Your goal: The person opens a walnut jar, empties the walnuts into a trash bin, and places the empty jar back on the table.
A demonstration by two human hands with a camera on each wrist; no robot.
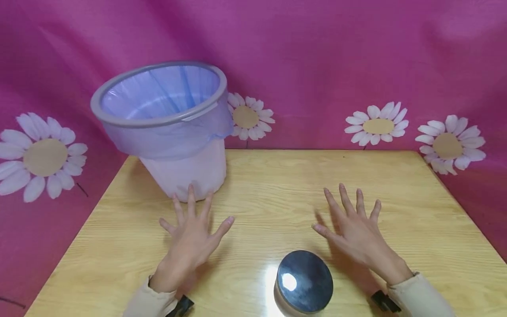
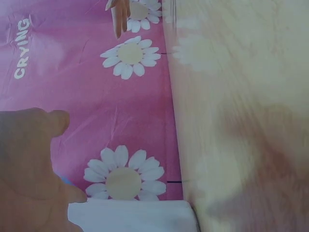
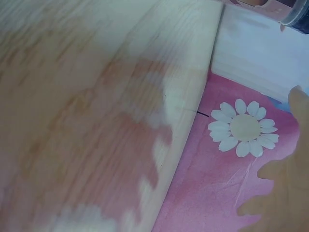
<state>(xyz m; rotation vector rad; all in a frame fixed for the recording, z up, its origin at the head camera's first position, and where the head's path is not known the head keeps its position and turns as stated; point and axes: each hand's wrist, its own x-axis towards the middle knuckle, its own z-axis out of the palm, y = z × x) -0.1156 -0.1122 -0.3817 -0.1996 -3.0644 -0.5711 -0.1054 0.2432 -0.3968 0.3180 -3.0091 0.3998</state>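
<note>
My left hand (image 1: 189, 240) is held above the table with its fingers spread, holding nothing. In the head view its fingertips overlap the base of a white bin (image 1: 190, 171); whether they touch it I cannot tell. A translucent blue bag lines the bin (image 2: 135, 217) and folds over its grey rim. My right hand (image 1: 356, 233) hovers over the table, fingers spread wide, also with nothing in it. Between the wrists, close to the near edge, stands a round container with a glossy black lid (image 1: 305, 281); part of it enters the right wrist view at the top right corner.
A light wood-grain table (image 1: 273, 189) lies under both hands, with their shadows on it. Behind and at the sides hangs a magenta cloth (image 1: 309, 66) printed with white daisies. Black straps (image 1: 384, 301) show at the cuffs of the beige sleeves (image 1: 421, 295).
</note>
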